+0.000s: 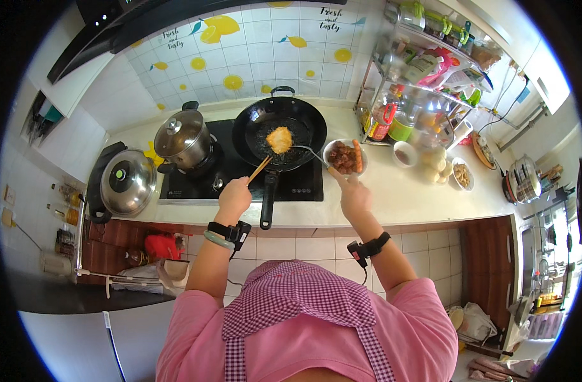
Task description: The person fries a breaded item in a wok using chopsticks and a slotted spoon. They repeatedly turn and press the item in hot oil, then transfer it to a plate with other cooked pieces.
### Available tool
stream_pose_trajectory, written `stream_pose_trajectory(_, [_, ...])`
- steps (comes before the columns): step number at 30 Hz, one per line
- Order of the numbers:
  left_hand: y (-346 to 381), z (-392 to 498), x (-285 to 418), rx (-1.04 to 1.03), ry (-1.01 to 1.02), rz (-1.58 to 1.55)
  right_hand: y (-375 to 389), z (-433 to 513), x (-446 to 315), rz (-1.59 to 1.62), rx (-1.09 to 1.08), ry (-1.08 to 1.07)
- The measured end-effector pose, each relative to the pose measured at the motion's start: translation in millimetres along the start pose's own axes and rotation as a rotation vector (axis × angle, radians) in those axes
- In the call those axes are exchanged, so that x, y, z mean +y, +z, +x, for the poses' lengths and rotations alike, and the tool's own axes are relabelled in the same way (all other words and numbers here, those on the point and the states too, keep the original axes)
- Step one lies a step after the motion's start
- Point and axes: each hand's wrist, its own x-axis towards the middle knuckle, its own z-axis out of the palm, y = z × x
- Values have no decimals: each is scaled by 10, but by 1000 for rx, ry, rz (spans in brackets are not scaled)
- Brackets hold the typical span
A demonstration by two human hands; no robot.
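Note:
A black wok [245, 136] sits on the right side of the black cooktop [300, 188], its long handle pointing towards me. In its middle lies a golden fried egg [279, 139] in glistening oil. My left hand [235, 195] grips a pair of wooden chopsticks [259, 171], whose tips reach over the wok near the egg. My right hand [355, 193] holds a metal utensil with a wooden handle [319, 159]; its head is at the egg's right edge, partly hidden. Below my right hand's far side stands a white bowl [364, 164] with browned meat pieces [342, 156] and a sausage [357, 155].
A lidded steel pot [183, 138] occupies the left burner. Left of it, a domed lid [128, 181] rests on a black pan [97, 186]. On the right are a small bowl [405, 153], pale potatoes [434, 164], a bowl of peanuts [461, 175] and a loaded metal rack [381, 86].

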Motion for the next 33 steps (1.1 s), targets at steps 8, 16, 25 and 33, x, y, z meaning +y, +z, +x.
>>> stream_pose_trajectory(8, [34, -19, 14, 37, -5, 32, -45, -47, 58, 130, -158, 75])
stream_pose_trajectory(16, [-24, -46, -183, -51, -12, -173, -48, -121, 190, 189, -202, -59])
stream_pose_trajectory(25, [46, -57, -176, -17, -26, -142, -2, -97, 228, 223, -257, -17])
stream_pose_trajectory(33, [20, -79, -160, -30, 10, -111, 20, -91, 210, 195, -259, 7])
